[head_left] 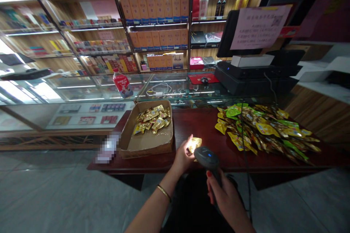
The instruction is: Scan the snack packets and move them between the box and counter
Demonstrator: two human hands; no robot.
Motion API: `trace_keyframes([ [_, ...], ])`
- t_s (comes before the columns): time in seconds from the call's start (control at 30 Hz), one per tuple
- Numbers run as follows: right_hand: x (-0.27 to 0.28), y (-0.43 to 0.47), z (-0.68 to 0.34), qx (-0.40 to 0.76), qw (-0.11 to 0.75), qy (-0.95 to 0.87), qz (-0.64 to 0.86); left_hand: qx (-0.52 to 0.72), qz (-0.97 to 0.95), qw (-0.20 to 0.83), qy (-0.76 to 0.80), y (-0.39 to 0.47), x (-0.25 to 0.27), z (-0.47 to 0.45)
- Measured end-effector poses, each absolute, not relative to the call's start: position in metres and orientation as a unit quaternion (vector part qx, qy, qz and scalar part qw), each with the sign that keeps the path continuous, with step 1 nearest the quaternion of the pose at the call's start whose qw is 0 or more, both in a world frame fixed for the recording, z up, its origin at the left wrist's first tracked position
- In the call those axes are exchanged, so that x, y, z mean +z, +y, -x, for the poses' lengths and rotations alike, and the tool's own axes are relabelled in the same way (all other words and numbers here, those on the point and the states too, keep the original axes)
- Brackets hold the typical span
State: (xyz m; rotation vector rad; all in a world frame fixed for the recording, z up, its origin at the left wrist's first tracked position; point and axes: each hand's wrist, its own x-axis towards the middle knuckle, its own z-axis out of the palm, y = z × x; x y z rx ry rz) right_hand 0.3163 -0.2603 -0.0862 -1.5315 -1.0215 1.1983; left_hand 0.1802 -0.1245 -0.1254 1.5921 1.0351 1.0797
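Note:
My left hand (182,156) holds a small yellow snack packet (194,143) just above the dark red table (197,123). My right hand (221,196) grips a dark handheld barcode scanner (206,157), its head right beside the packet and lit with a small blue light. A cardboard box (149,145) to the left of my hands holds several similar gold packets (153,118). To the right lies a big pile of yellow and green packets (265,133).
A black cable (244,142) runs from the scanner across the table toward a black register with a screen (254,69). A glass counter (115,91) carries a red-labelled bottle (122,84) and a white cable. Shelves of boxed goods fill the back wall.

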Motion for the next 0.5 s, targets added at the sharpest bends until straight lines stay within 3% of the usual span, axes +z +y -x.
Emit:
trace_keyframes([
  [0.5,-0.092,-0.257,-0.325,0.484,0.438,-0.436,0.619,0.476,-0.625,0.448,0.427,-0.126,-0.135,-0.179],
])
